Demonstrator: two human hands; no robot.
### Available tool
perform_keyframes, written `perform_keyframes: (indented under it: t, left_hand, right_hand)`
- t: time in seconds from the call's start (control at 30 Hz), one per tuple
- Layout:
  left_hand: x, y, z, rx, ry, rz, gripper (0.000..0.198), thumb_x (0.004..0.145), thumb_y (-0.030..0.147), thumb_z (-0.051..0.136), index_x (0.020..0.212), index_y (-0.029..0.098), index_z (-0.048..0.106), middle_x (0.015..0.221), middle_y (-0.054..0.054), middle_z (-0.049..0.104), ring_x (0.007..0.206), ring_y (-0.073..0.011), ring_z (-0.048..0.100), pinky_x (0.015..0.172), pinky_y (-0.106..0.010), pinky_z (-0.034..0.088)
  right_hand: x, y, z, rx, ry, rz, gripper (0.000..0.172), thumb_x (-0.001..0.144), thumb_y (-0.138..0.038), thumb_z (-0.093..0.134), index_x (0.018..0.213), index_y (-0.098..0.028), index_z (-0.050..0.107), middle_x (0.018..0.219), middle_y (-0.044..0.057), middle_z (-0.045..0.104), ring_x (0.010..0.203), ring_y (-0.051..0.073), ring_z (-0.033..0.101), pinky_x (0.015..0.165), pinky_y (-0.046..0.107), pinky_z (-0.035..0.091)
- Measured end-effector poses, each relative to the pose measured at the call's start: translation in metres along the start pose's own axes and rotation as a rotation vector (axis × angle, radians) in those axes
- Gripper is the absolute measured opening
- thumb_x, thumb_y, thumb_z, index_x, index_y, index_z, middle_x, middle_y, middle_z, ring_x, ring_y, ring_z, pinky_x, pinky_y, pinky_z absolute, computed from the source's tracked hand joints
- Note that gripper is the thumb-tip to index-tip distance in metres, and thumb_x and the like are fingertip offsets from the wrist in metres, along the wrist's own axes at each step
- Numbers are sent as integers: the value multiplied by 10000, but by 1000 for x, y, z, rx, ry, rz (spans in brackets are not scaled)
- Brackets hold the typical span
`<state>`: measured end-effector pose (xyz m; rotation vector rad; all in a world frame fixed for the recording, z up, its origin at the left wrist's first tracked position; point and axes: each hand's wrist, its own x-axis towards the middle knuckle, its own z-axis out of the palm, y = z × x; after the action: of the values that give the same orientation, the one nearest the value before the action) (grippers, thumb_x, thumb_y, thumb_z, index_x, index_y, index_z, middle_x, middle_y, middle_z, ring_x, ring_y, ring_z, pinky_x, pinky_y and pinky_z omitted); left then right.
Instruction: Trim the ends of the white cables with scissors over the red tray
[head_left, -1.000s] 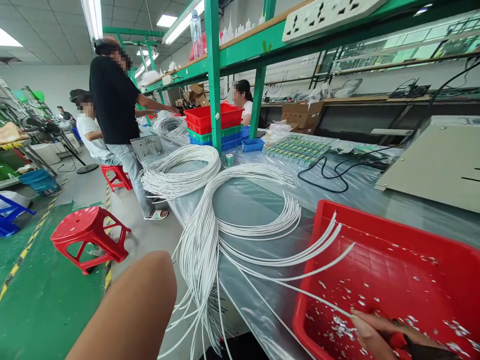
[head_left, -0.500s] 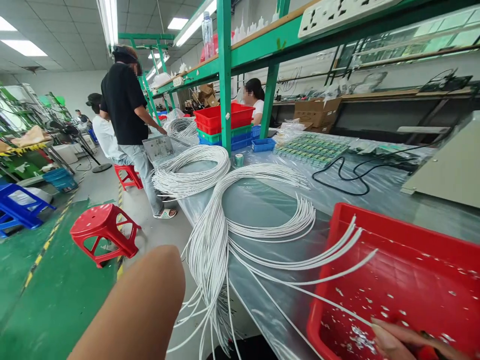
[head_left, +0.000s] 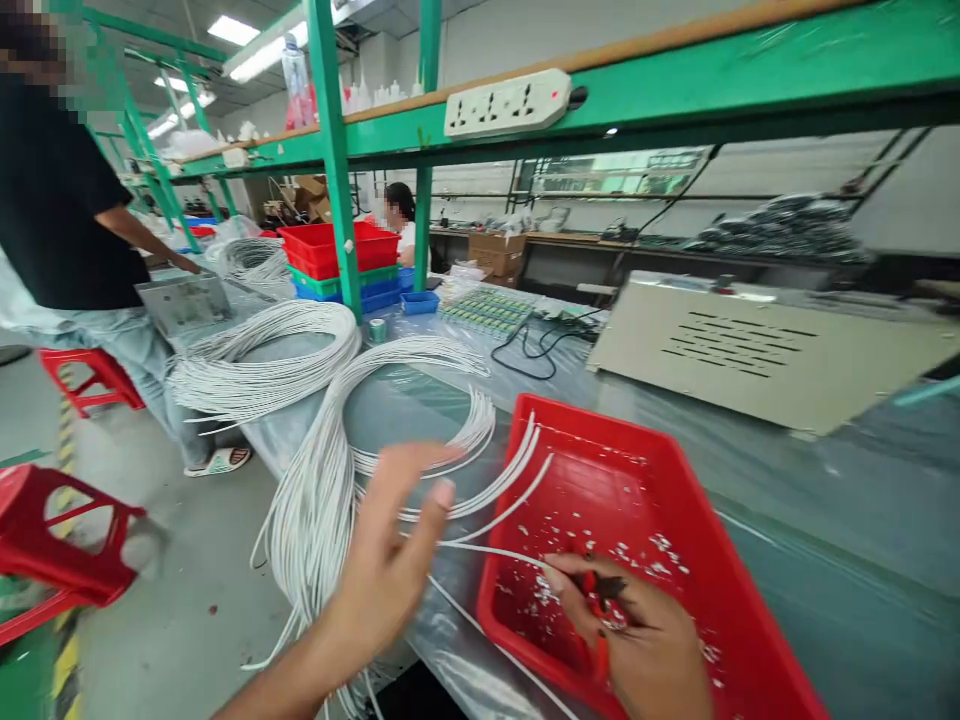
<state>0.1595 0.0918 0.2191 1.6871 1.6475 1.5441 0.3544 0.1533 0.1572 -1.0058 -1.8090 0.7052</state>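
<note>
A beige machine (head_left: 757, 350) sits on the table at your 1 o'clock, well beyond the red tray (head_left: 675, 500), with a black cord (head_left: 525, 355) looped just left of it. Stacked bins (head_left: 341, 262) stand at 11 o'clock behind the green post (head_left: 334, 170), and a person in black (head_left: 60, 200) stands at 10 o'clock beside a red stool (head_left: 52, 540).

Your left hand (head_left: 394, 555) is open, fingers spread, hovering over the white wires (head_left: 322, 480) that drape off the table's near edge. Your right hand (head_left: 637, 640) is closed around red-handled cutters (head_left: 600, 600) inside the tray, touching one wire that crosses the rim.

The tray floor at 12 o'clock holds only small clippings (head_left: 637, 550).
</note>
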Motion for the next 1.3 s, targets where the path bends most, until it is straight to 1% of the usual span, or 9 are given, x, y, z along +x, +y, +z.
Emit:
perform_keyframes:
  t: [0.13,0.23,0.37,0.43,0.6,0.7,0.83,1.1,1.3]
  left_hand:
    - [-2,-22,36,16,-480,86,309,872,127,428,1067,229,645,1042,-63,651,964,-197,577,859,-318,435]
    - [0,-25,44,11,-606,79,319,867,133,434,1114,218,617,1004,-63,672,918,-196,605,810,-281,443]
    - [8,-25,47,-9,-680,82,260,869,137,444,907,184,696,809,-40,710,737,-170,631,689,-230,442]
    - [8,-28,50,-25,-632,43,250,867,146,460,825,164,706,737,-30,708,658,-152,620,627,-211,432]
    - [-4,-37,61,-79,-341,-22,193,857,178,507,840,170,700,777,-30,715,697,-149,632,656,-211,449]
    - [-12,-40,68,-80,-221,47,176,846,156,524,861,179,697,778,-34,711,696,-146,638,661,-217,468]
    - [-18,-43,76,-67,-92,160,150,817,105,559,877,157,686,768,-53,712,675,-148,644,637,-222,493]
    - [-25,-45,83,66,-12,332,119,801,68,573,862,135,651,728,-62,709,637,-169,656,593,-260,515]
    - [-27,-45,87,105,7,334,96,803,80,573,826,143,642,716,-55,706,609,-165,650,570,-258,510]
  right_hand:
    - [2,-4,-1,4,-27,-46,86,774,-238,610,748,-204,685,677,2,693,600,166,656,572,202,526]
    - [3,-6,-1,30,-37,-76,88,770,-201,600,734,-199,680,663,-1,685,580,161,647,569,203,521]
    - [1,-4,1,74,-15,-87,76,756,-195,615,730,-204,686,634,-3,672,556,159,638,537,199,514]
    - [0,0,2,106,4,-49,75,744,-201,641,789,-214,699,674,1,685,602,164,651,575,200,527]
    - [-2,10,1,256,-20,154,214,711,-195,684,924,-211,700,722,13,690,639,173,645,628,227,539]
    - [-1,13,1,340,-43,276,209,678,-204,715,887,-207,713,742,30,697,675,193,644,652,252,535]
    - [0,13,5,481,-40,401,235,609,-191,767,839,-212,726,693,12,678,619,175,607,636,248,521]
    - [-2,8,7,526,-19,437,177,611,-211,773,781,-216,725,589,-27,613,544,135,535,534,191,466]
    - [-2,10,6,508,-44,436,139,657,-227,739,794,-216,717,564,-36,586,516,122,496,522,190,449]
